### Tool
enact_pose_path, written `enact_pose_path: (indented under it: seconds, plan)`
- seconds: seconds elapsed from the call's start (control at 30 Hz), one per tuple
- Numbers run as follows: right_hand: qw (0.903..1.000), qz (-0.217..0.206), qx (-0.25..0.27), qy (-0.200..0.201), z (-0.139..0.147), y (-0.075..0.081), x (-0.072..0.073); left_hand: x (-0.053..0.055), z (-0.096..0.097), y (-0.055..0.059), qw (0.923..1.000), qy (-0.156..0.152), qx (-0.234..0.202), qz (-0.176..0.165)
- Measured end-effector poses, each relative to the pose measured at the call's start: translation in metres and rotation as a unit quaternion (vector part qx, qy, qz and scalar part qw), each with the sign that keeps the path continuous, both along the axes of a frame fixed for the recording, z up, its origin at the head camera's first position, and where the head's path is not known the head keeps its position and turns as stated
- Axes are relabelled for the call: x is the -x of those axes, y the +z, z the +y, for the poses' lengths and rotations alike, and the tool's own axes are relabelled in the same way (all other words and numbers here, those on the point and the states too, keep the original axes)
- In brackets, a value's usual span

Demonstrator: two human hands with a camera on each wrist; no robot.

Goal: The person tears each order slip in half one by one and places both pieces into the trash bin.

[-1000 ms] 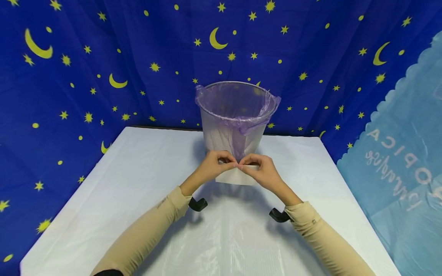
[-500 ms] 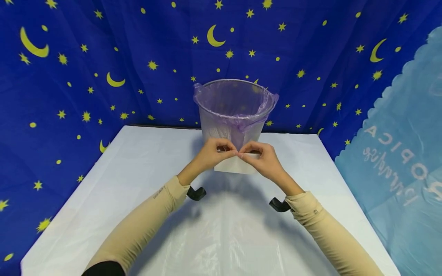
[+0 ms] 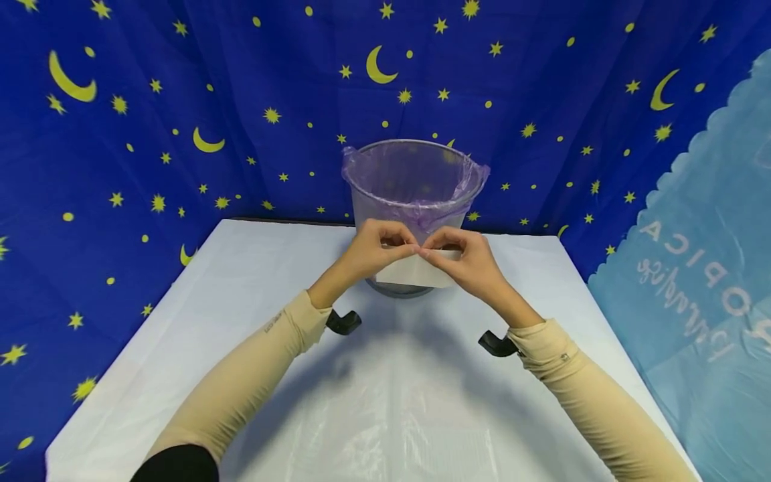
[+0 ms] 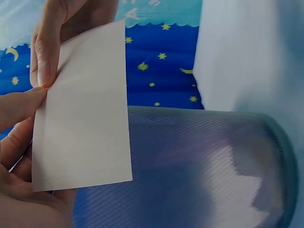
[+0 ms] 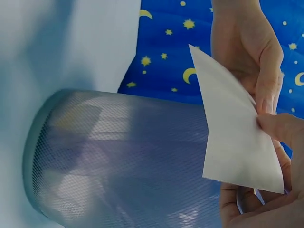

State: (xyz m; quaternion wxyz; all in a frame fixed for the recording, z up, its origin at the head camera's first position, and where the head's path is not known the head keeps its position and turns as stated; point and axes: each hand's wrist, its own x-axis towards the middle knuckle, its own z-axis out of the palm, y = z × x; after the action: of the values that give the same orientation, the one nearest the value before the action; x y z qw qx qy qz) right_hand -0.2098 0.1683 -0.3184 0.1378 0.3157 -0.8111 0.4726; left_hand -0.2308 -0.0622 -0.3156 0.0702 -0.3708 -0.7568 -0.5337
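Between both hands hangs a small white sheet of paper [image 3: 415,271], held up in front of a mesh waste bin [image 3: 400,292]. My left hand [image 3: 376,249] pinches its top edge near the middle, thumb toward me. Right beside it, my right hand [image 3: 466,258] pinches the same edge, the thumb tips meeting. The left wrist view shows the paper [image 4: 85,109] as a flat, plain rectangle, while in the right wrist view the paper [image 5: 240,128] bends slightly at mid-length. The fingers behind the sheet are partly hidden.
A purple plastic liner [image 3: 421,214] is folded over the bin's rim, and bits show through its mesh wall. The bin stands at the back of a white-covered table [image 3: 289,261]. Behind hangs a blue star-and-moon curtain [image 3: 313,73]; a light-blue cloth [image 3: 711,268] is at right.
Both hands have risen with the paper, up and away from me toward the bin; the bin's base now shows beneath the sheet. The pinch on the top edge stays the same.
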Motion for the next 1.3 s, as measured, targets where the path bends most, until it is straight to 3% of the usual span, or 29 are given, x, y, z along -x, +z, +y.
enact_pose_path:
  seconds: [0.4, 0.6, 0.9, 1.17, 1.3]
  plan:
    - [0.9982, 0.04, -0.027, -0.035, 0.0, 0.043, 0.0, 0.004, 0.0, 0.038, 0.9995, -0.001, -0.008, 0.031]
    - [0.998, 0.043, -0.028, -0.037, -0.001, 0.058, 0.002, 0.004, 0.0, 0.054, 0.9996, 0.002, -0.001, 0.028]
    - [0.9973, 0.055, -0.03, -0.038, -0.005, 0.08, 0.011, 0.013, -0.003, 0.075, 0.9993, 0.002, -0.027, 0.026]
    - [0.9974, 0.06, -0.021, -0.034, -0.007, 0.093, 0.017, 0.018, -0.004, 0.089, 0.9989, 0.005, -0.026, 0.039]
    - [0.9972, 0.068, -0.008, -0.029, -0.009, 0.103, 0.024, 0.022, -0.004, 0.102, 0.9987, 0.013, -0.018, 0.045]
